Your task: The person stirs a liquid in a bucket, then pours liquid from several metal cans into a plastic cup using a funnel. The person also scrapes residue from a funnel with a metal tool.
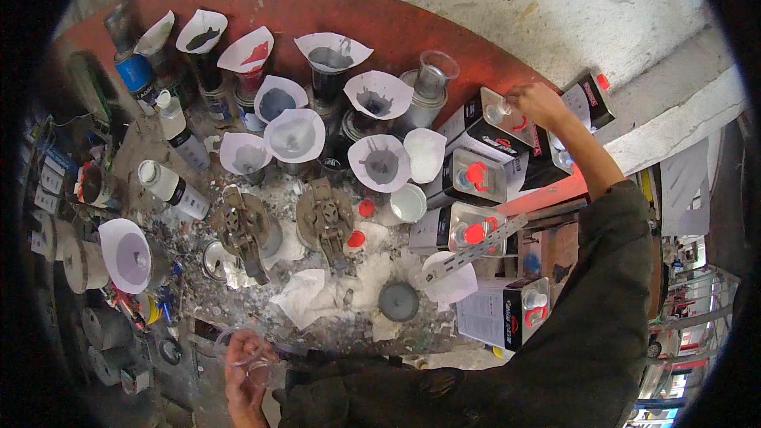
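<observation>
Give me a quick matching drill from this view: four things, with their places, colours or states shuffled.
1. Left hand
2. Right hand
3. Perforated metal strip
4. Two loose caps

A. Red
B. At the top of a metal can
C. Slanting over a white paper cone
D. Holding a clear plastic cup

Pairs: 1-D, 2-B, 3-C, 4-A

Cracked pale wall (491, 8) behind red panel (388, 20).

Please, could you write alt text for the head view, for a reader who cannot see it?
A person's left grip holds a clear cup; the right grip is at the top of a can. Nearby are paper funnels, white bottles and cans with red caps.
</observation>
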`<action>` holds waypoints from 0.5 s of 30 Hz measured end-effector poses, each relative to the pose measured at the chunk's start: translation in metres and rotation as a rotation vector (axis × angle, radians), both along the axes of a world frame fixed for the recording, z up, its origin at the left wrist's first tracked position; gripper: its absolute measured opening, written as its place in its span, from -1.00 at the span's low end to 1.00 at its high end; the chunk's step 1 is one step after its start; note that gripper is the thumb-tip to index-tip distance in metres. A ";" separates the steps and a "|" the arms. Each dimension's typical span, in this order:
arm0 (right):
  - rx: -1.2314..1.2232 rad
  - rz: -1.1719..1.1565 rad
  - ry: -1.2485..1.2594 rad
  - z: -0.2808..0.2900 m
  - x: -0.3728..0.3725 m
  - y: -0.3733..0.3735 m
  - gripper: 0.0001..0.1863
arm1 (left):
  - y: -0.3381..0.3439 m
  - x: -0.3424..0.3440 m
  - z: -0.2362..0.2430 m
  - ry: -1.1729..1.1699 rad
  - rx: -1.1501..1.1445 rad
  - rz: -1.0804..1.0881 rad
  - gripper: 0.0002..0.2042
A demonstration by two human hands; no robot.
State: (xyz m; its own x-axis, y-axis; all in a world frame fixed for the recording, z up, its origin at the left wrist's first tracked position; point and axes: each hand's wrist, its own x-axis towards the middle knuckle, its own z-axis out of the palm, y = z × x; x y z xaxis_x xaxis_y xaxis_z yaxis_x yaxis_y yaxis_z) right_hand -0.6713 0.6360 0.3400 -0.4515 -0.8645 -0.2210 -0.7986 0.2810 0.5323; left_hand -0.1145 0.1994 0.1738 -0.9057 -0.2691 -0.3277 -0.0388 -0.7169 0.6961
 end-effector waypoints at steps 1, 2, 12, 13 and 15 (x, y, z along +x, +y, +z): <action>0.036 -0.057 0.011 0.001 -0.001 -0.008 -0.80 | 0.001 0.001 -0.003 0.000 0.004 0.010 -0.24; 0.072 -0.113 0.022 0.001 -0.004 -0.012 -0.82 | 0.003 0.002 -0.005 0.000 0.008 0.020 -0.23; -0.737 -1.172 -0.415 -0.038 -0.066 0.020 -0.75 | 0.000 0.001 -0.003 -0.027 0.021 -0.008 -0.25; -0.816 -1.212 -0.465 -0.048 -0.076 0.034 -0.79 | -0.001 0.001 -0.007 -0.003 0.038 -0.003 -0.25; -0.945 -1.189 -0.485 -0.053 -0.071 0.034 -0.77 | 0.001 0.005 -0.011 0.027 0.067 0.020 -0.26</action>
State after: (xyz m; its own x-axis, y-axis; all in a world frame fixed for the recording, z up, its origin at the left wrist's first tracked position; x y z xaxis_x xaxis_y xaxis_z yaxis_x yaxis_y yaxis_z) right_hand -0.7425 0.6700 0.2865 -0.9885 0.0090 -0.1511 0.0717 0.9071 -0.4148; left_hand -0.1098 0.2008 0.1626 -0.9089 -0.2659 -0.3213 -0.0058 -0.7622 0.6473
